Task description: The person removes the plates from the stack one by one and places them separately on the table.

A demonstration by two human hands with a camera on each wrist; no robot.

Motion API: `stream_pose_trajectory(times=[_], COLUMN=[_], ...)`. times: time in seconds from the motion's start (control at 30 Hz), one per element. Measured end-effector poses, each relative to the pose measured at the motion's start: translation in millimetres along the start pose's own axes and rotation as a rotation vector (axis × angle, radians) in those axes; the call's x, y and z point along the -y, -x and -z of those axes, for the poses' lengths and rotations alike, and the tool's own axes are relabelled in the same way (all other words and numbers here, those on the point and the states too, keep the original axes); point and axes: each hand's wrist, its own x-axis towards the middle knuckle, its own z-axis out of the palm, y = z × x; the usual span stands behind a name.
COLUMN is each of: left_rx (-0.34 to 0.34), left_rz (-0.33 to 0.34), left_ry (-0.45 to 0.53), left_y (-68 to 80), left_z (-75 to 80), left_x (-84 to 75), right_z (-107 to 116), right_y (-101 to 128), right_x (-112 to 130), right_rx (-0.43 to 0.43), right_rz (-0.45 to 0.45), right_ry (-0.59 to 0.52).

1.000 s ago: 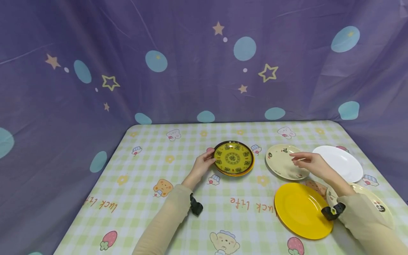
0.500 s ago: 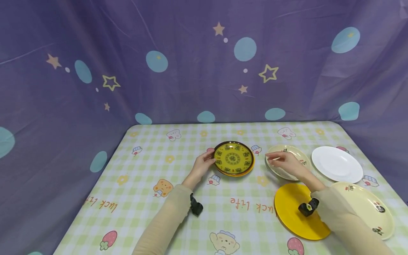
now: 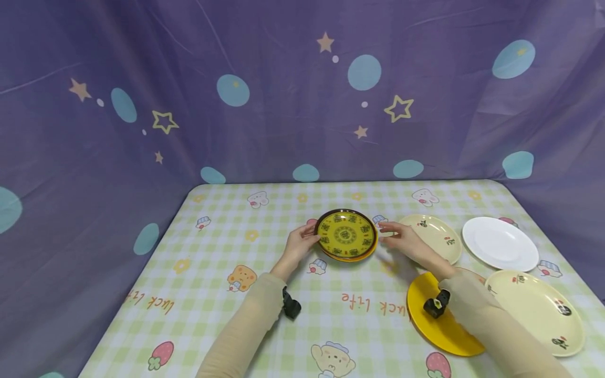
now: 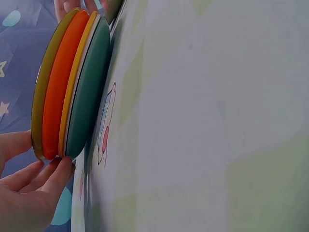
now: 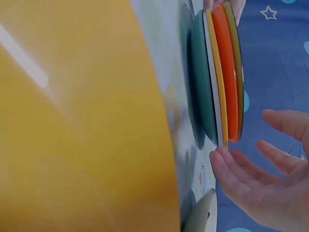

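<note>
Green-checked cartoon tablecloth point(image 3: 264, 315) covers the table, purple star-printed drape behind. Nearest, a plain round yellow plate point(image 3: 437, 328) lies under the right forearm. Mid-table sits a stack of round plates topped by a yellow patterned one point(image 3: 346, 234). Left hand point(image 3: 299, 245) touches its left edge, fingers lightly bent; right hand point(image 3: 402, 239), fingers spread, reaches its right edge, barely touching.

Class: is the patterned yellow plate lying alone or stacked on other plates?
Stacked: the patterned yellow plate tops orange, yellow and teal plates, seen edge-on in both wrist views.
</note>
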Motion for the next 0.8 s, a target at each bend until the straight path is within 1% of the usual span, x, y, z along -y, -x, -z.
stream_pose_trajectory(times=[0.2,0.37,0.6,0.8], left_rx=[-0.054,-0.056,-0.064,-0.074], left_rz=[0.052,0.062,0.067,0.069], left_ry=[-0.013,0.011,0.034,0.062], left_y=[1.4,2.6,1.7,-1.2], left_z=[-0.4,0.1,-1.0,-1.5], left_x=[-1.0,-2.4,-2.3,0.0], right_z=[-5.7,-8.2,-11.6,-11.2], right_y=[-5.7,-9.6,-14.5,-15.2], right_x=[-2.5,-4.2,-7.8,-5.7], right_rx=[0.027,0.053,0.076,0.109], right_rz=[-0.060,-0.103,-0.156,-0.180], right_ry=[-0.059,-0.083,-0.148,-0.142])
